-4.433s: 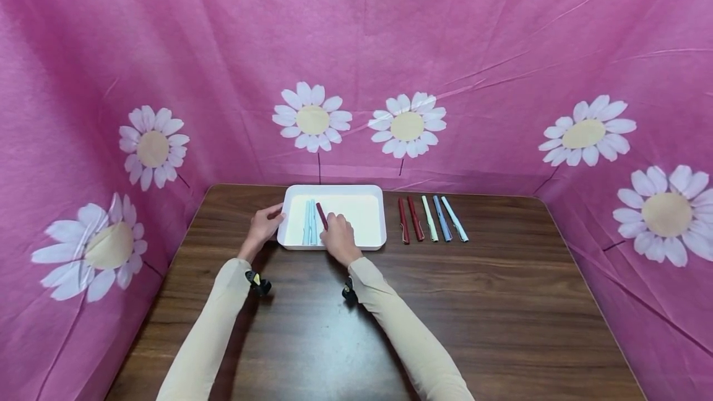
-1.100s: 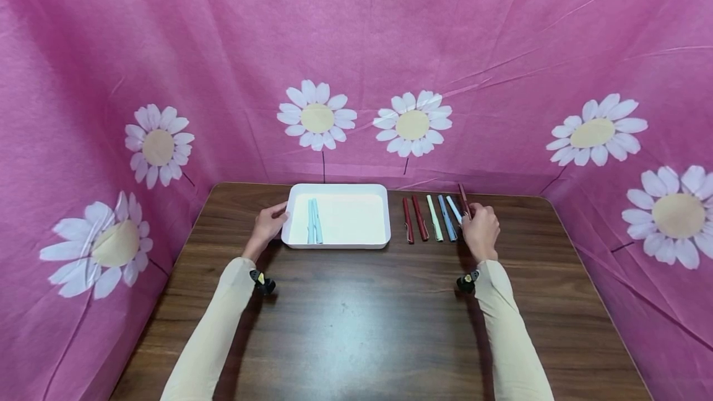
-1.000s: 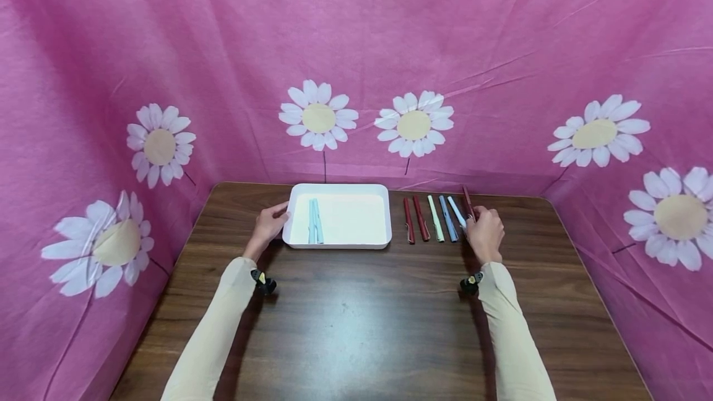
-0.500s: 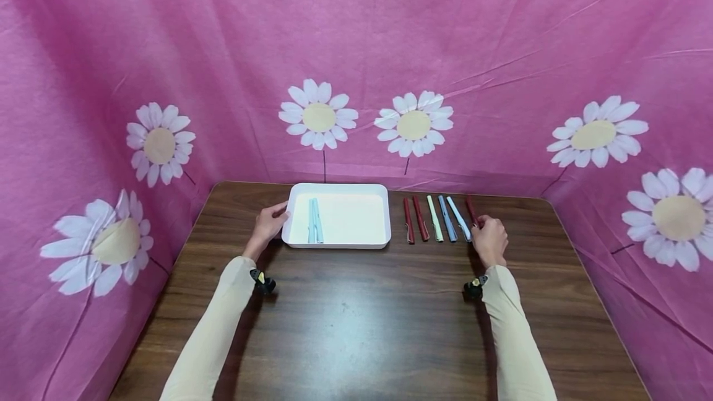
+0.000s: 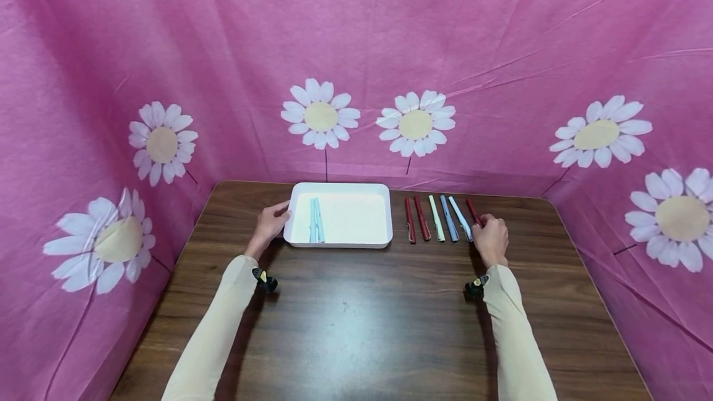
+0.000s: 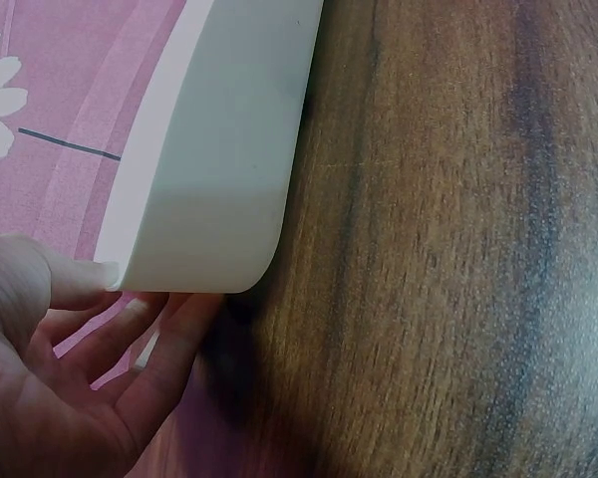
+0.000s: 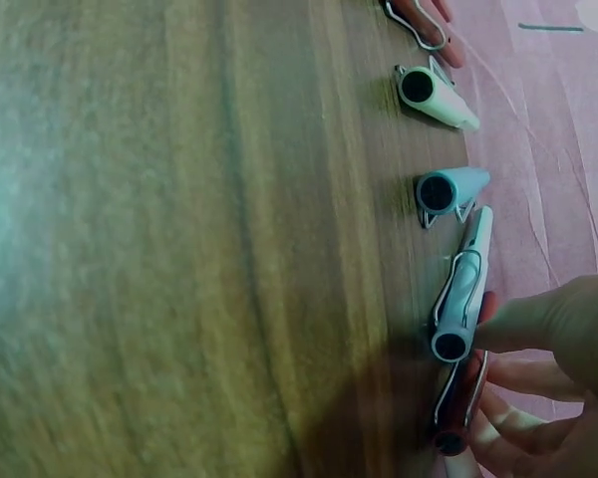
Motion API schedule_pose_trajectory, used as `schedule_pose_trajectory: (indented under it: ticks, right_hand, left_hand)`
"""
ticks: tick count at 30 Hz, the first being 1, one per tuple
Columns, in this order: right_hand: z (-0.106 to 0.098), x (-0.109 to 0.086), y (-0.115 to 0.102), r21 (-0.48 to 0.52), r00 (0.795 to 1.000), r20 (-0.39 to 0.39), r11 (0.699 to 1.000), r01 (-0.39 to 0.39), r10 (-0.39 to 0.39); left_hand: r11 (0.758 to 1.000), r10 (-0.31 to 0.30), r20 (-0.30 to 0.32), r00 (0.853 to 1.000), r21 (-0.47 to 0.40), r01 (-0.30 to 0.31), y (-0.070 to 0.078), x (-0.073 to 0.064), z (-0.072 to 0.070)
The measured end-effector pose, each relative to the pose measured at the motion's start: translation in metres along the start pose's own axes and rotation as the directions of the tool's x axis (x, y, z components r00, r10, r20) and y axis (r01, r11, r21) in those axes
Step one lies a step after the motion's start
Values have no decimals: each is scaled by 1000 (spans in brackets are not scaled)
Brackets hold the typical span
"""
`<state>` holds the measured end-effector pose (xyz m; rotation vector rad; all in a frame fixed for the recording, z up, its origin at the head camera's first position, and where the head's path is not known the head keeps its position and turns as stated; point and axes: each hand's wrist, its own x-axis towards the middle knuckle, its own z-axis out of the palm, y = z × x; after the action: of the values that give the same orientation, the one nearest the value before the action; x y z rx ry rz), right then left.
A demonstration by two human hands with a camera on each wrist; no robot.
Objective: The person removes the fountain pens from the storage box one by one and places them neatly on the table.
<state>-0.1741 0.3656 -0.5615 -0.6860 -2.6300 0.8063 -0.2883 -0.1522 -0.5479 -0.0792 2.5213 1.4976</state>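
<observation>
At the left end of the white tray (image 5: pixel 337 245), my left hand (image 5: pixel 270 224) pinches the rim, thumb on top and fingers against the outer wall, as the left wrist view shows. Two light blue pens (image 5: pixel 317 220) lie side by side in the tray's left part. My right hand (image 5: pixel 491 240) holds a dark red pen (image 5: pixel 473 210) by its near end, between thumb and fingers, at the right end of a row of pens. In the right wrist view this red pen (image 7: pixel 460 406) lies right beside a pale blue pen (image 7: pixel 460 304), close to the tabletop.
Left to right, the row on the wooden table (image 5: pixel 345 314) has two dark red pens (image 5: pixel 421 218), a pale green pen (image 5: pixel 437 218), a blue pen (image 5: pixel 449 218) and the pale blue one. A pink flowered curtain (image 5: pixel 356 30) surrounds the table's back and sides.
My right hand has carried the dark red pen out of the tray to the row's right end and lowered it to the table there. My left hand has stayed on the tray.
</observation>
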Motion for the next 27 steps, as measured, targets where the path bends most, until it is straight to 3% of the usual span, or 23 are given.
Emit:
schedule_pose_trajectory:
  ticks: [8,15,27]
  right_hand:
    - [6,-4,-14,27,998,-60,999,21,-19]
    - [18,-2,-36,96,982,-153,987,128,-113]
    - [36,-4,-72,138,971,-158,970,201,-179]
  left_hand:
    - [1000,0,4,1000,-5,0,0,0,1]
    - [1000,-1,5,1000,-6,1,0,-1,1]
    - [1000,6,3,1000,1,-6,-1,1,0]
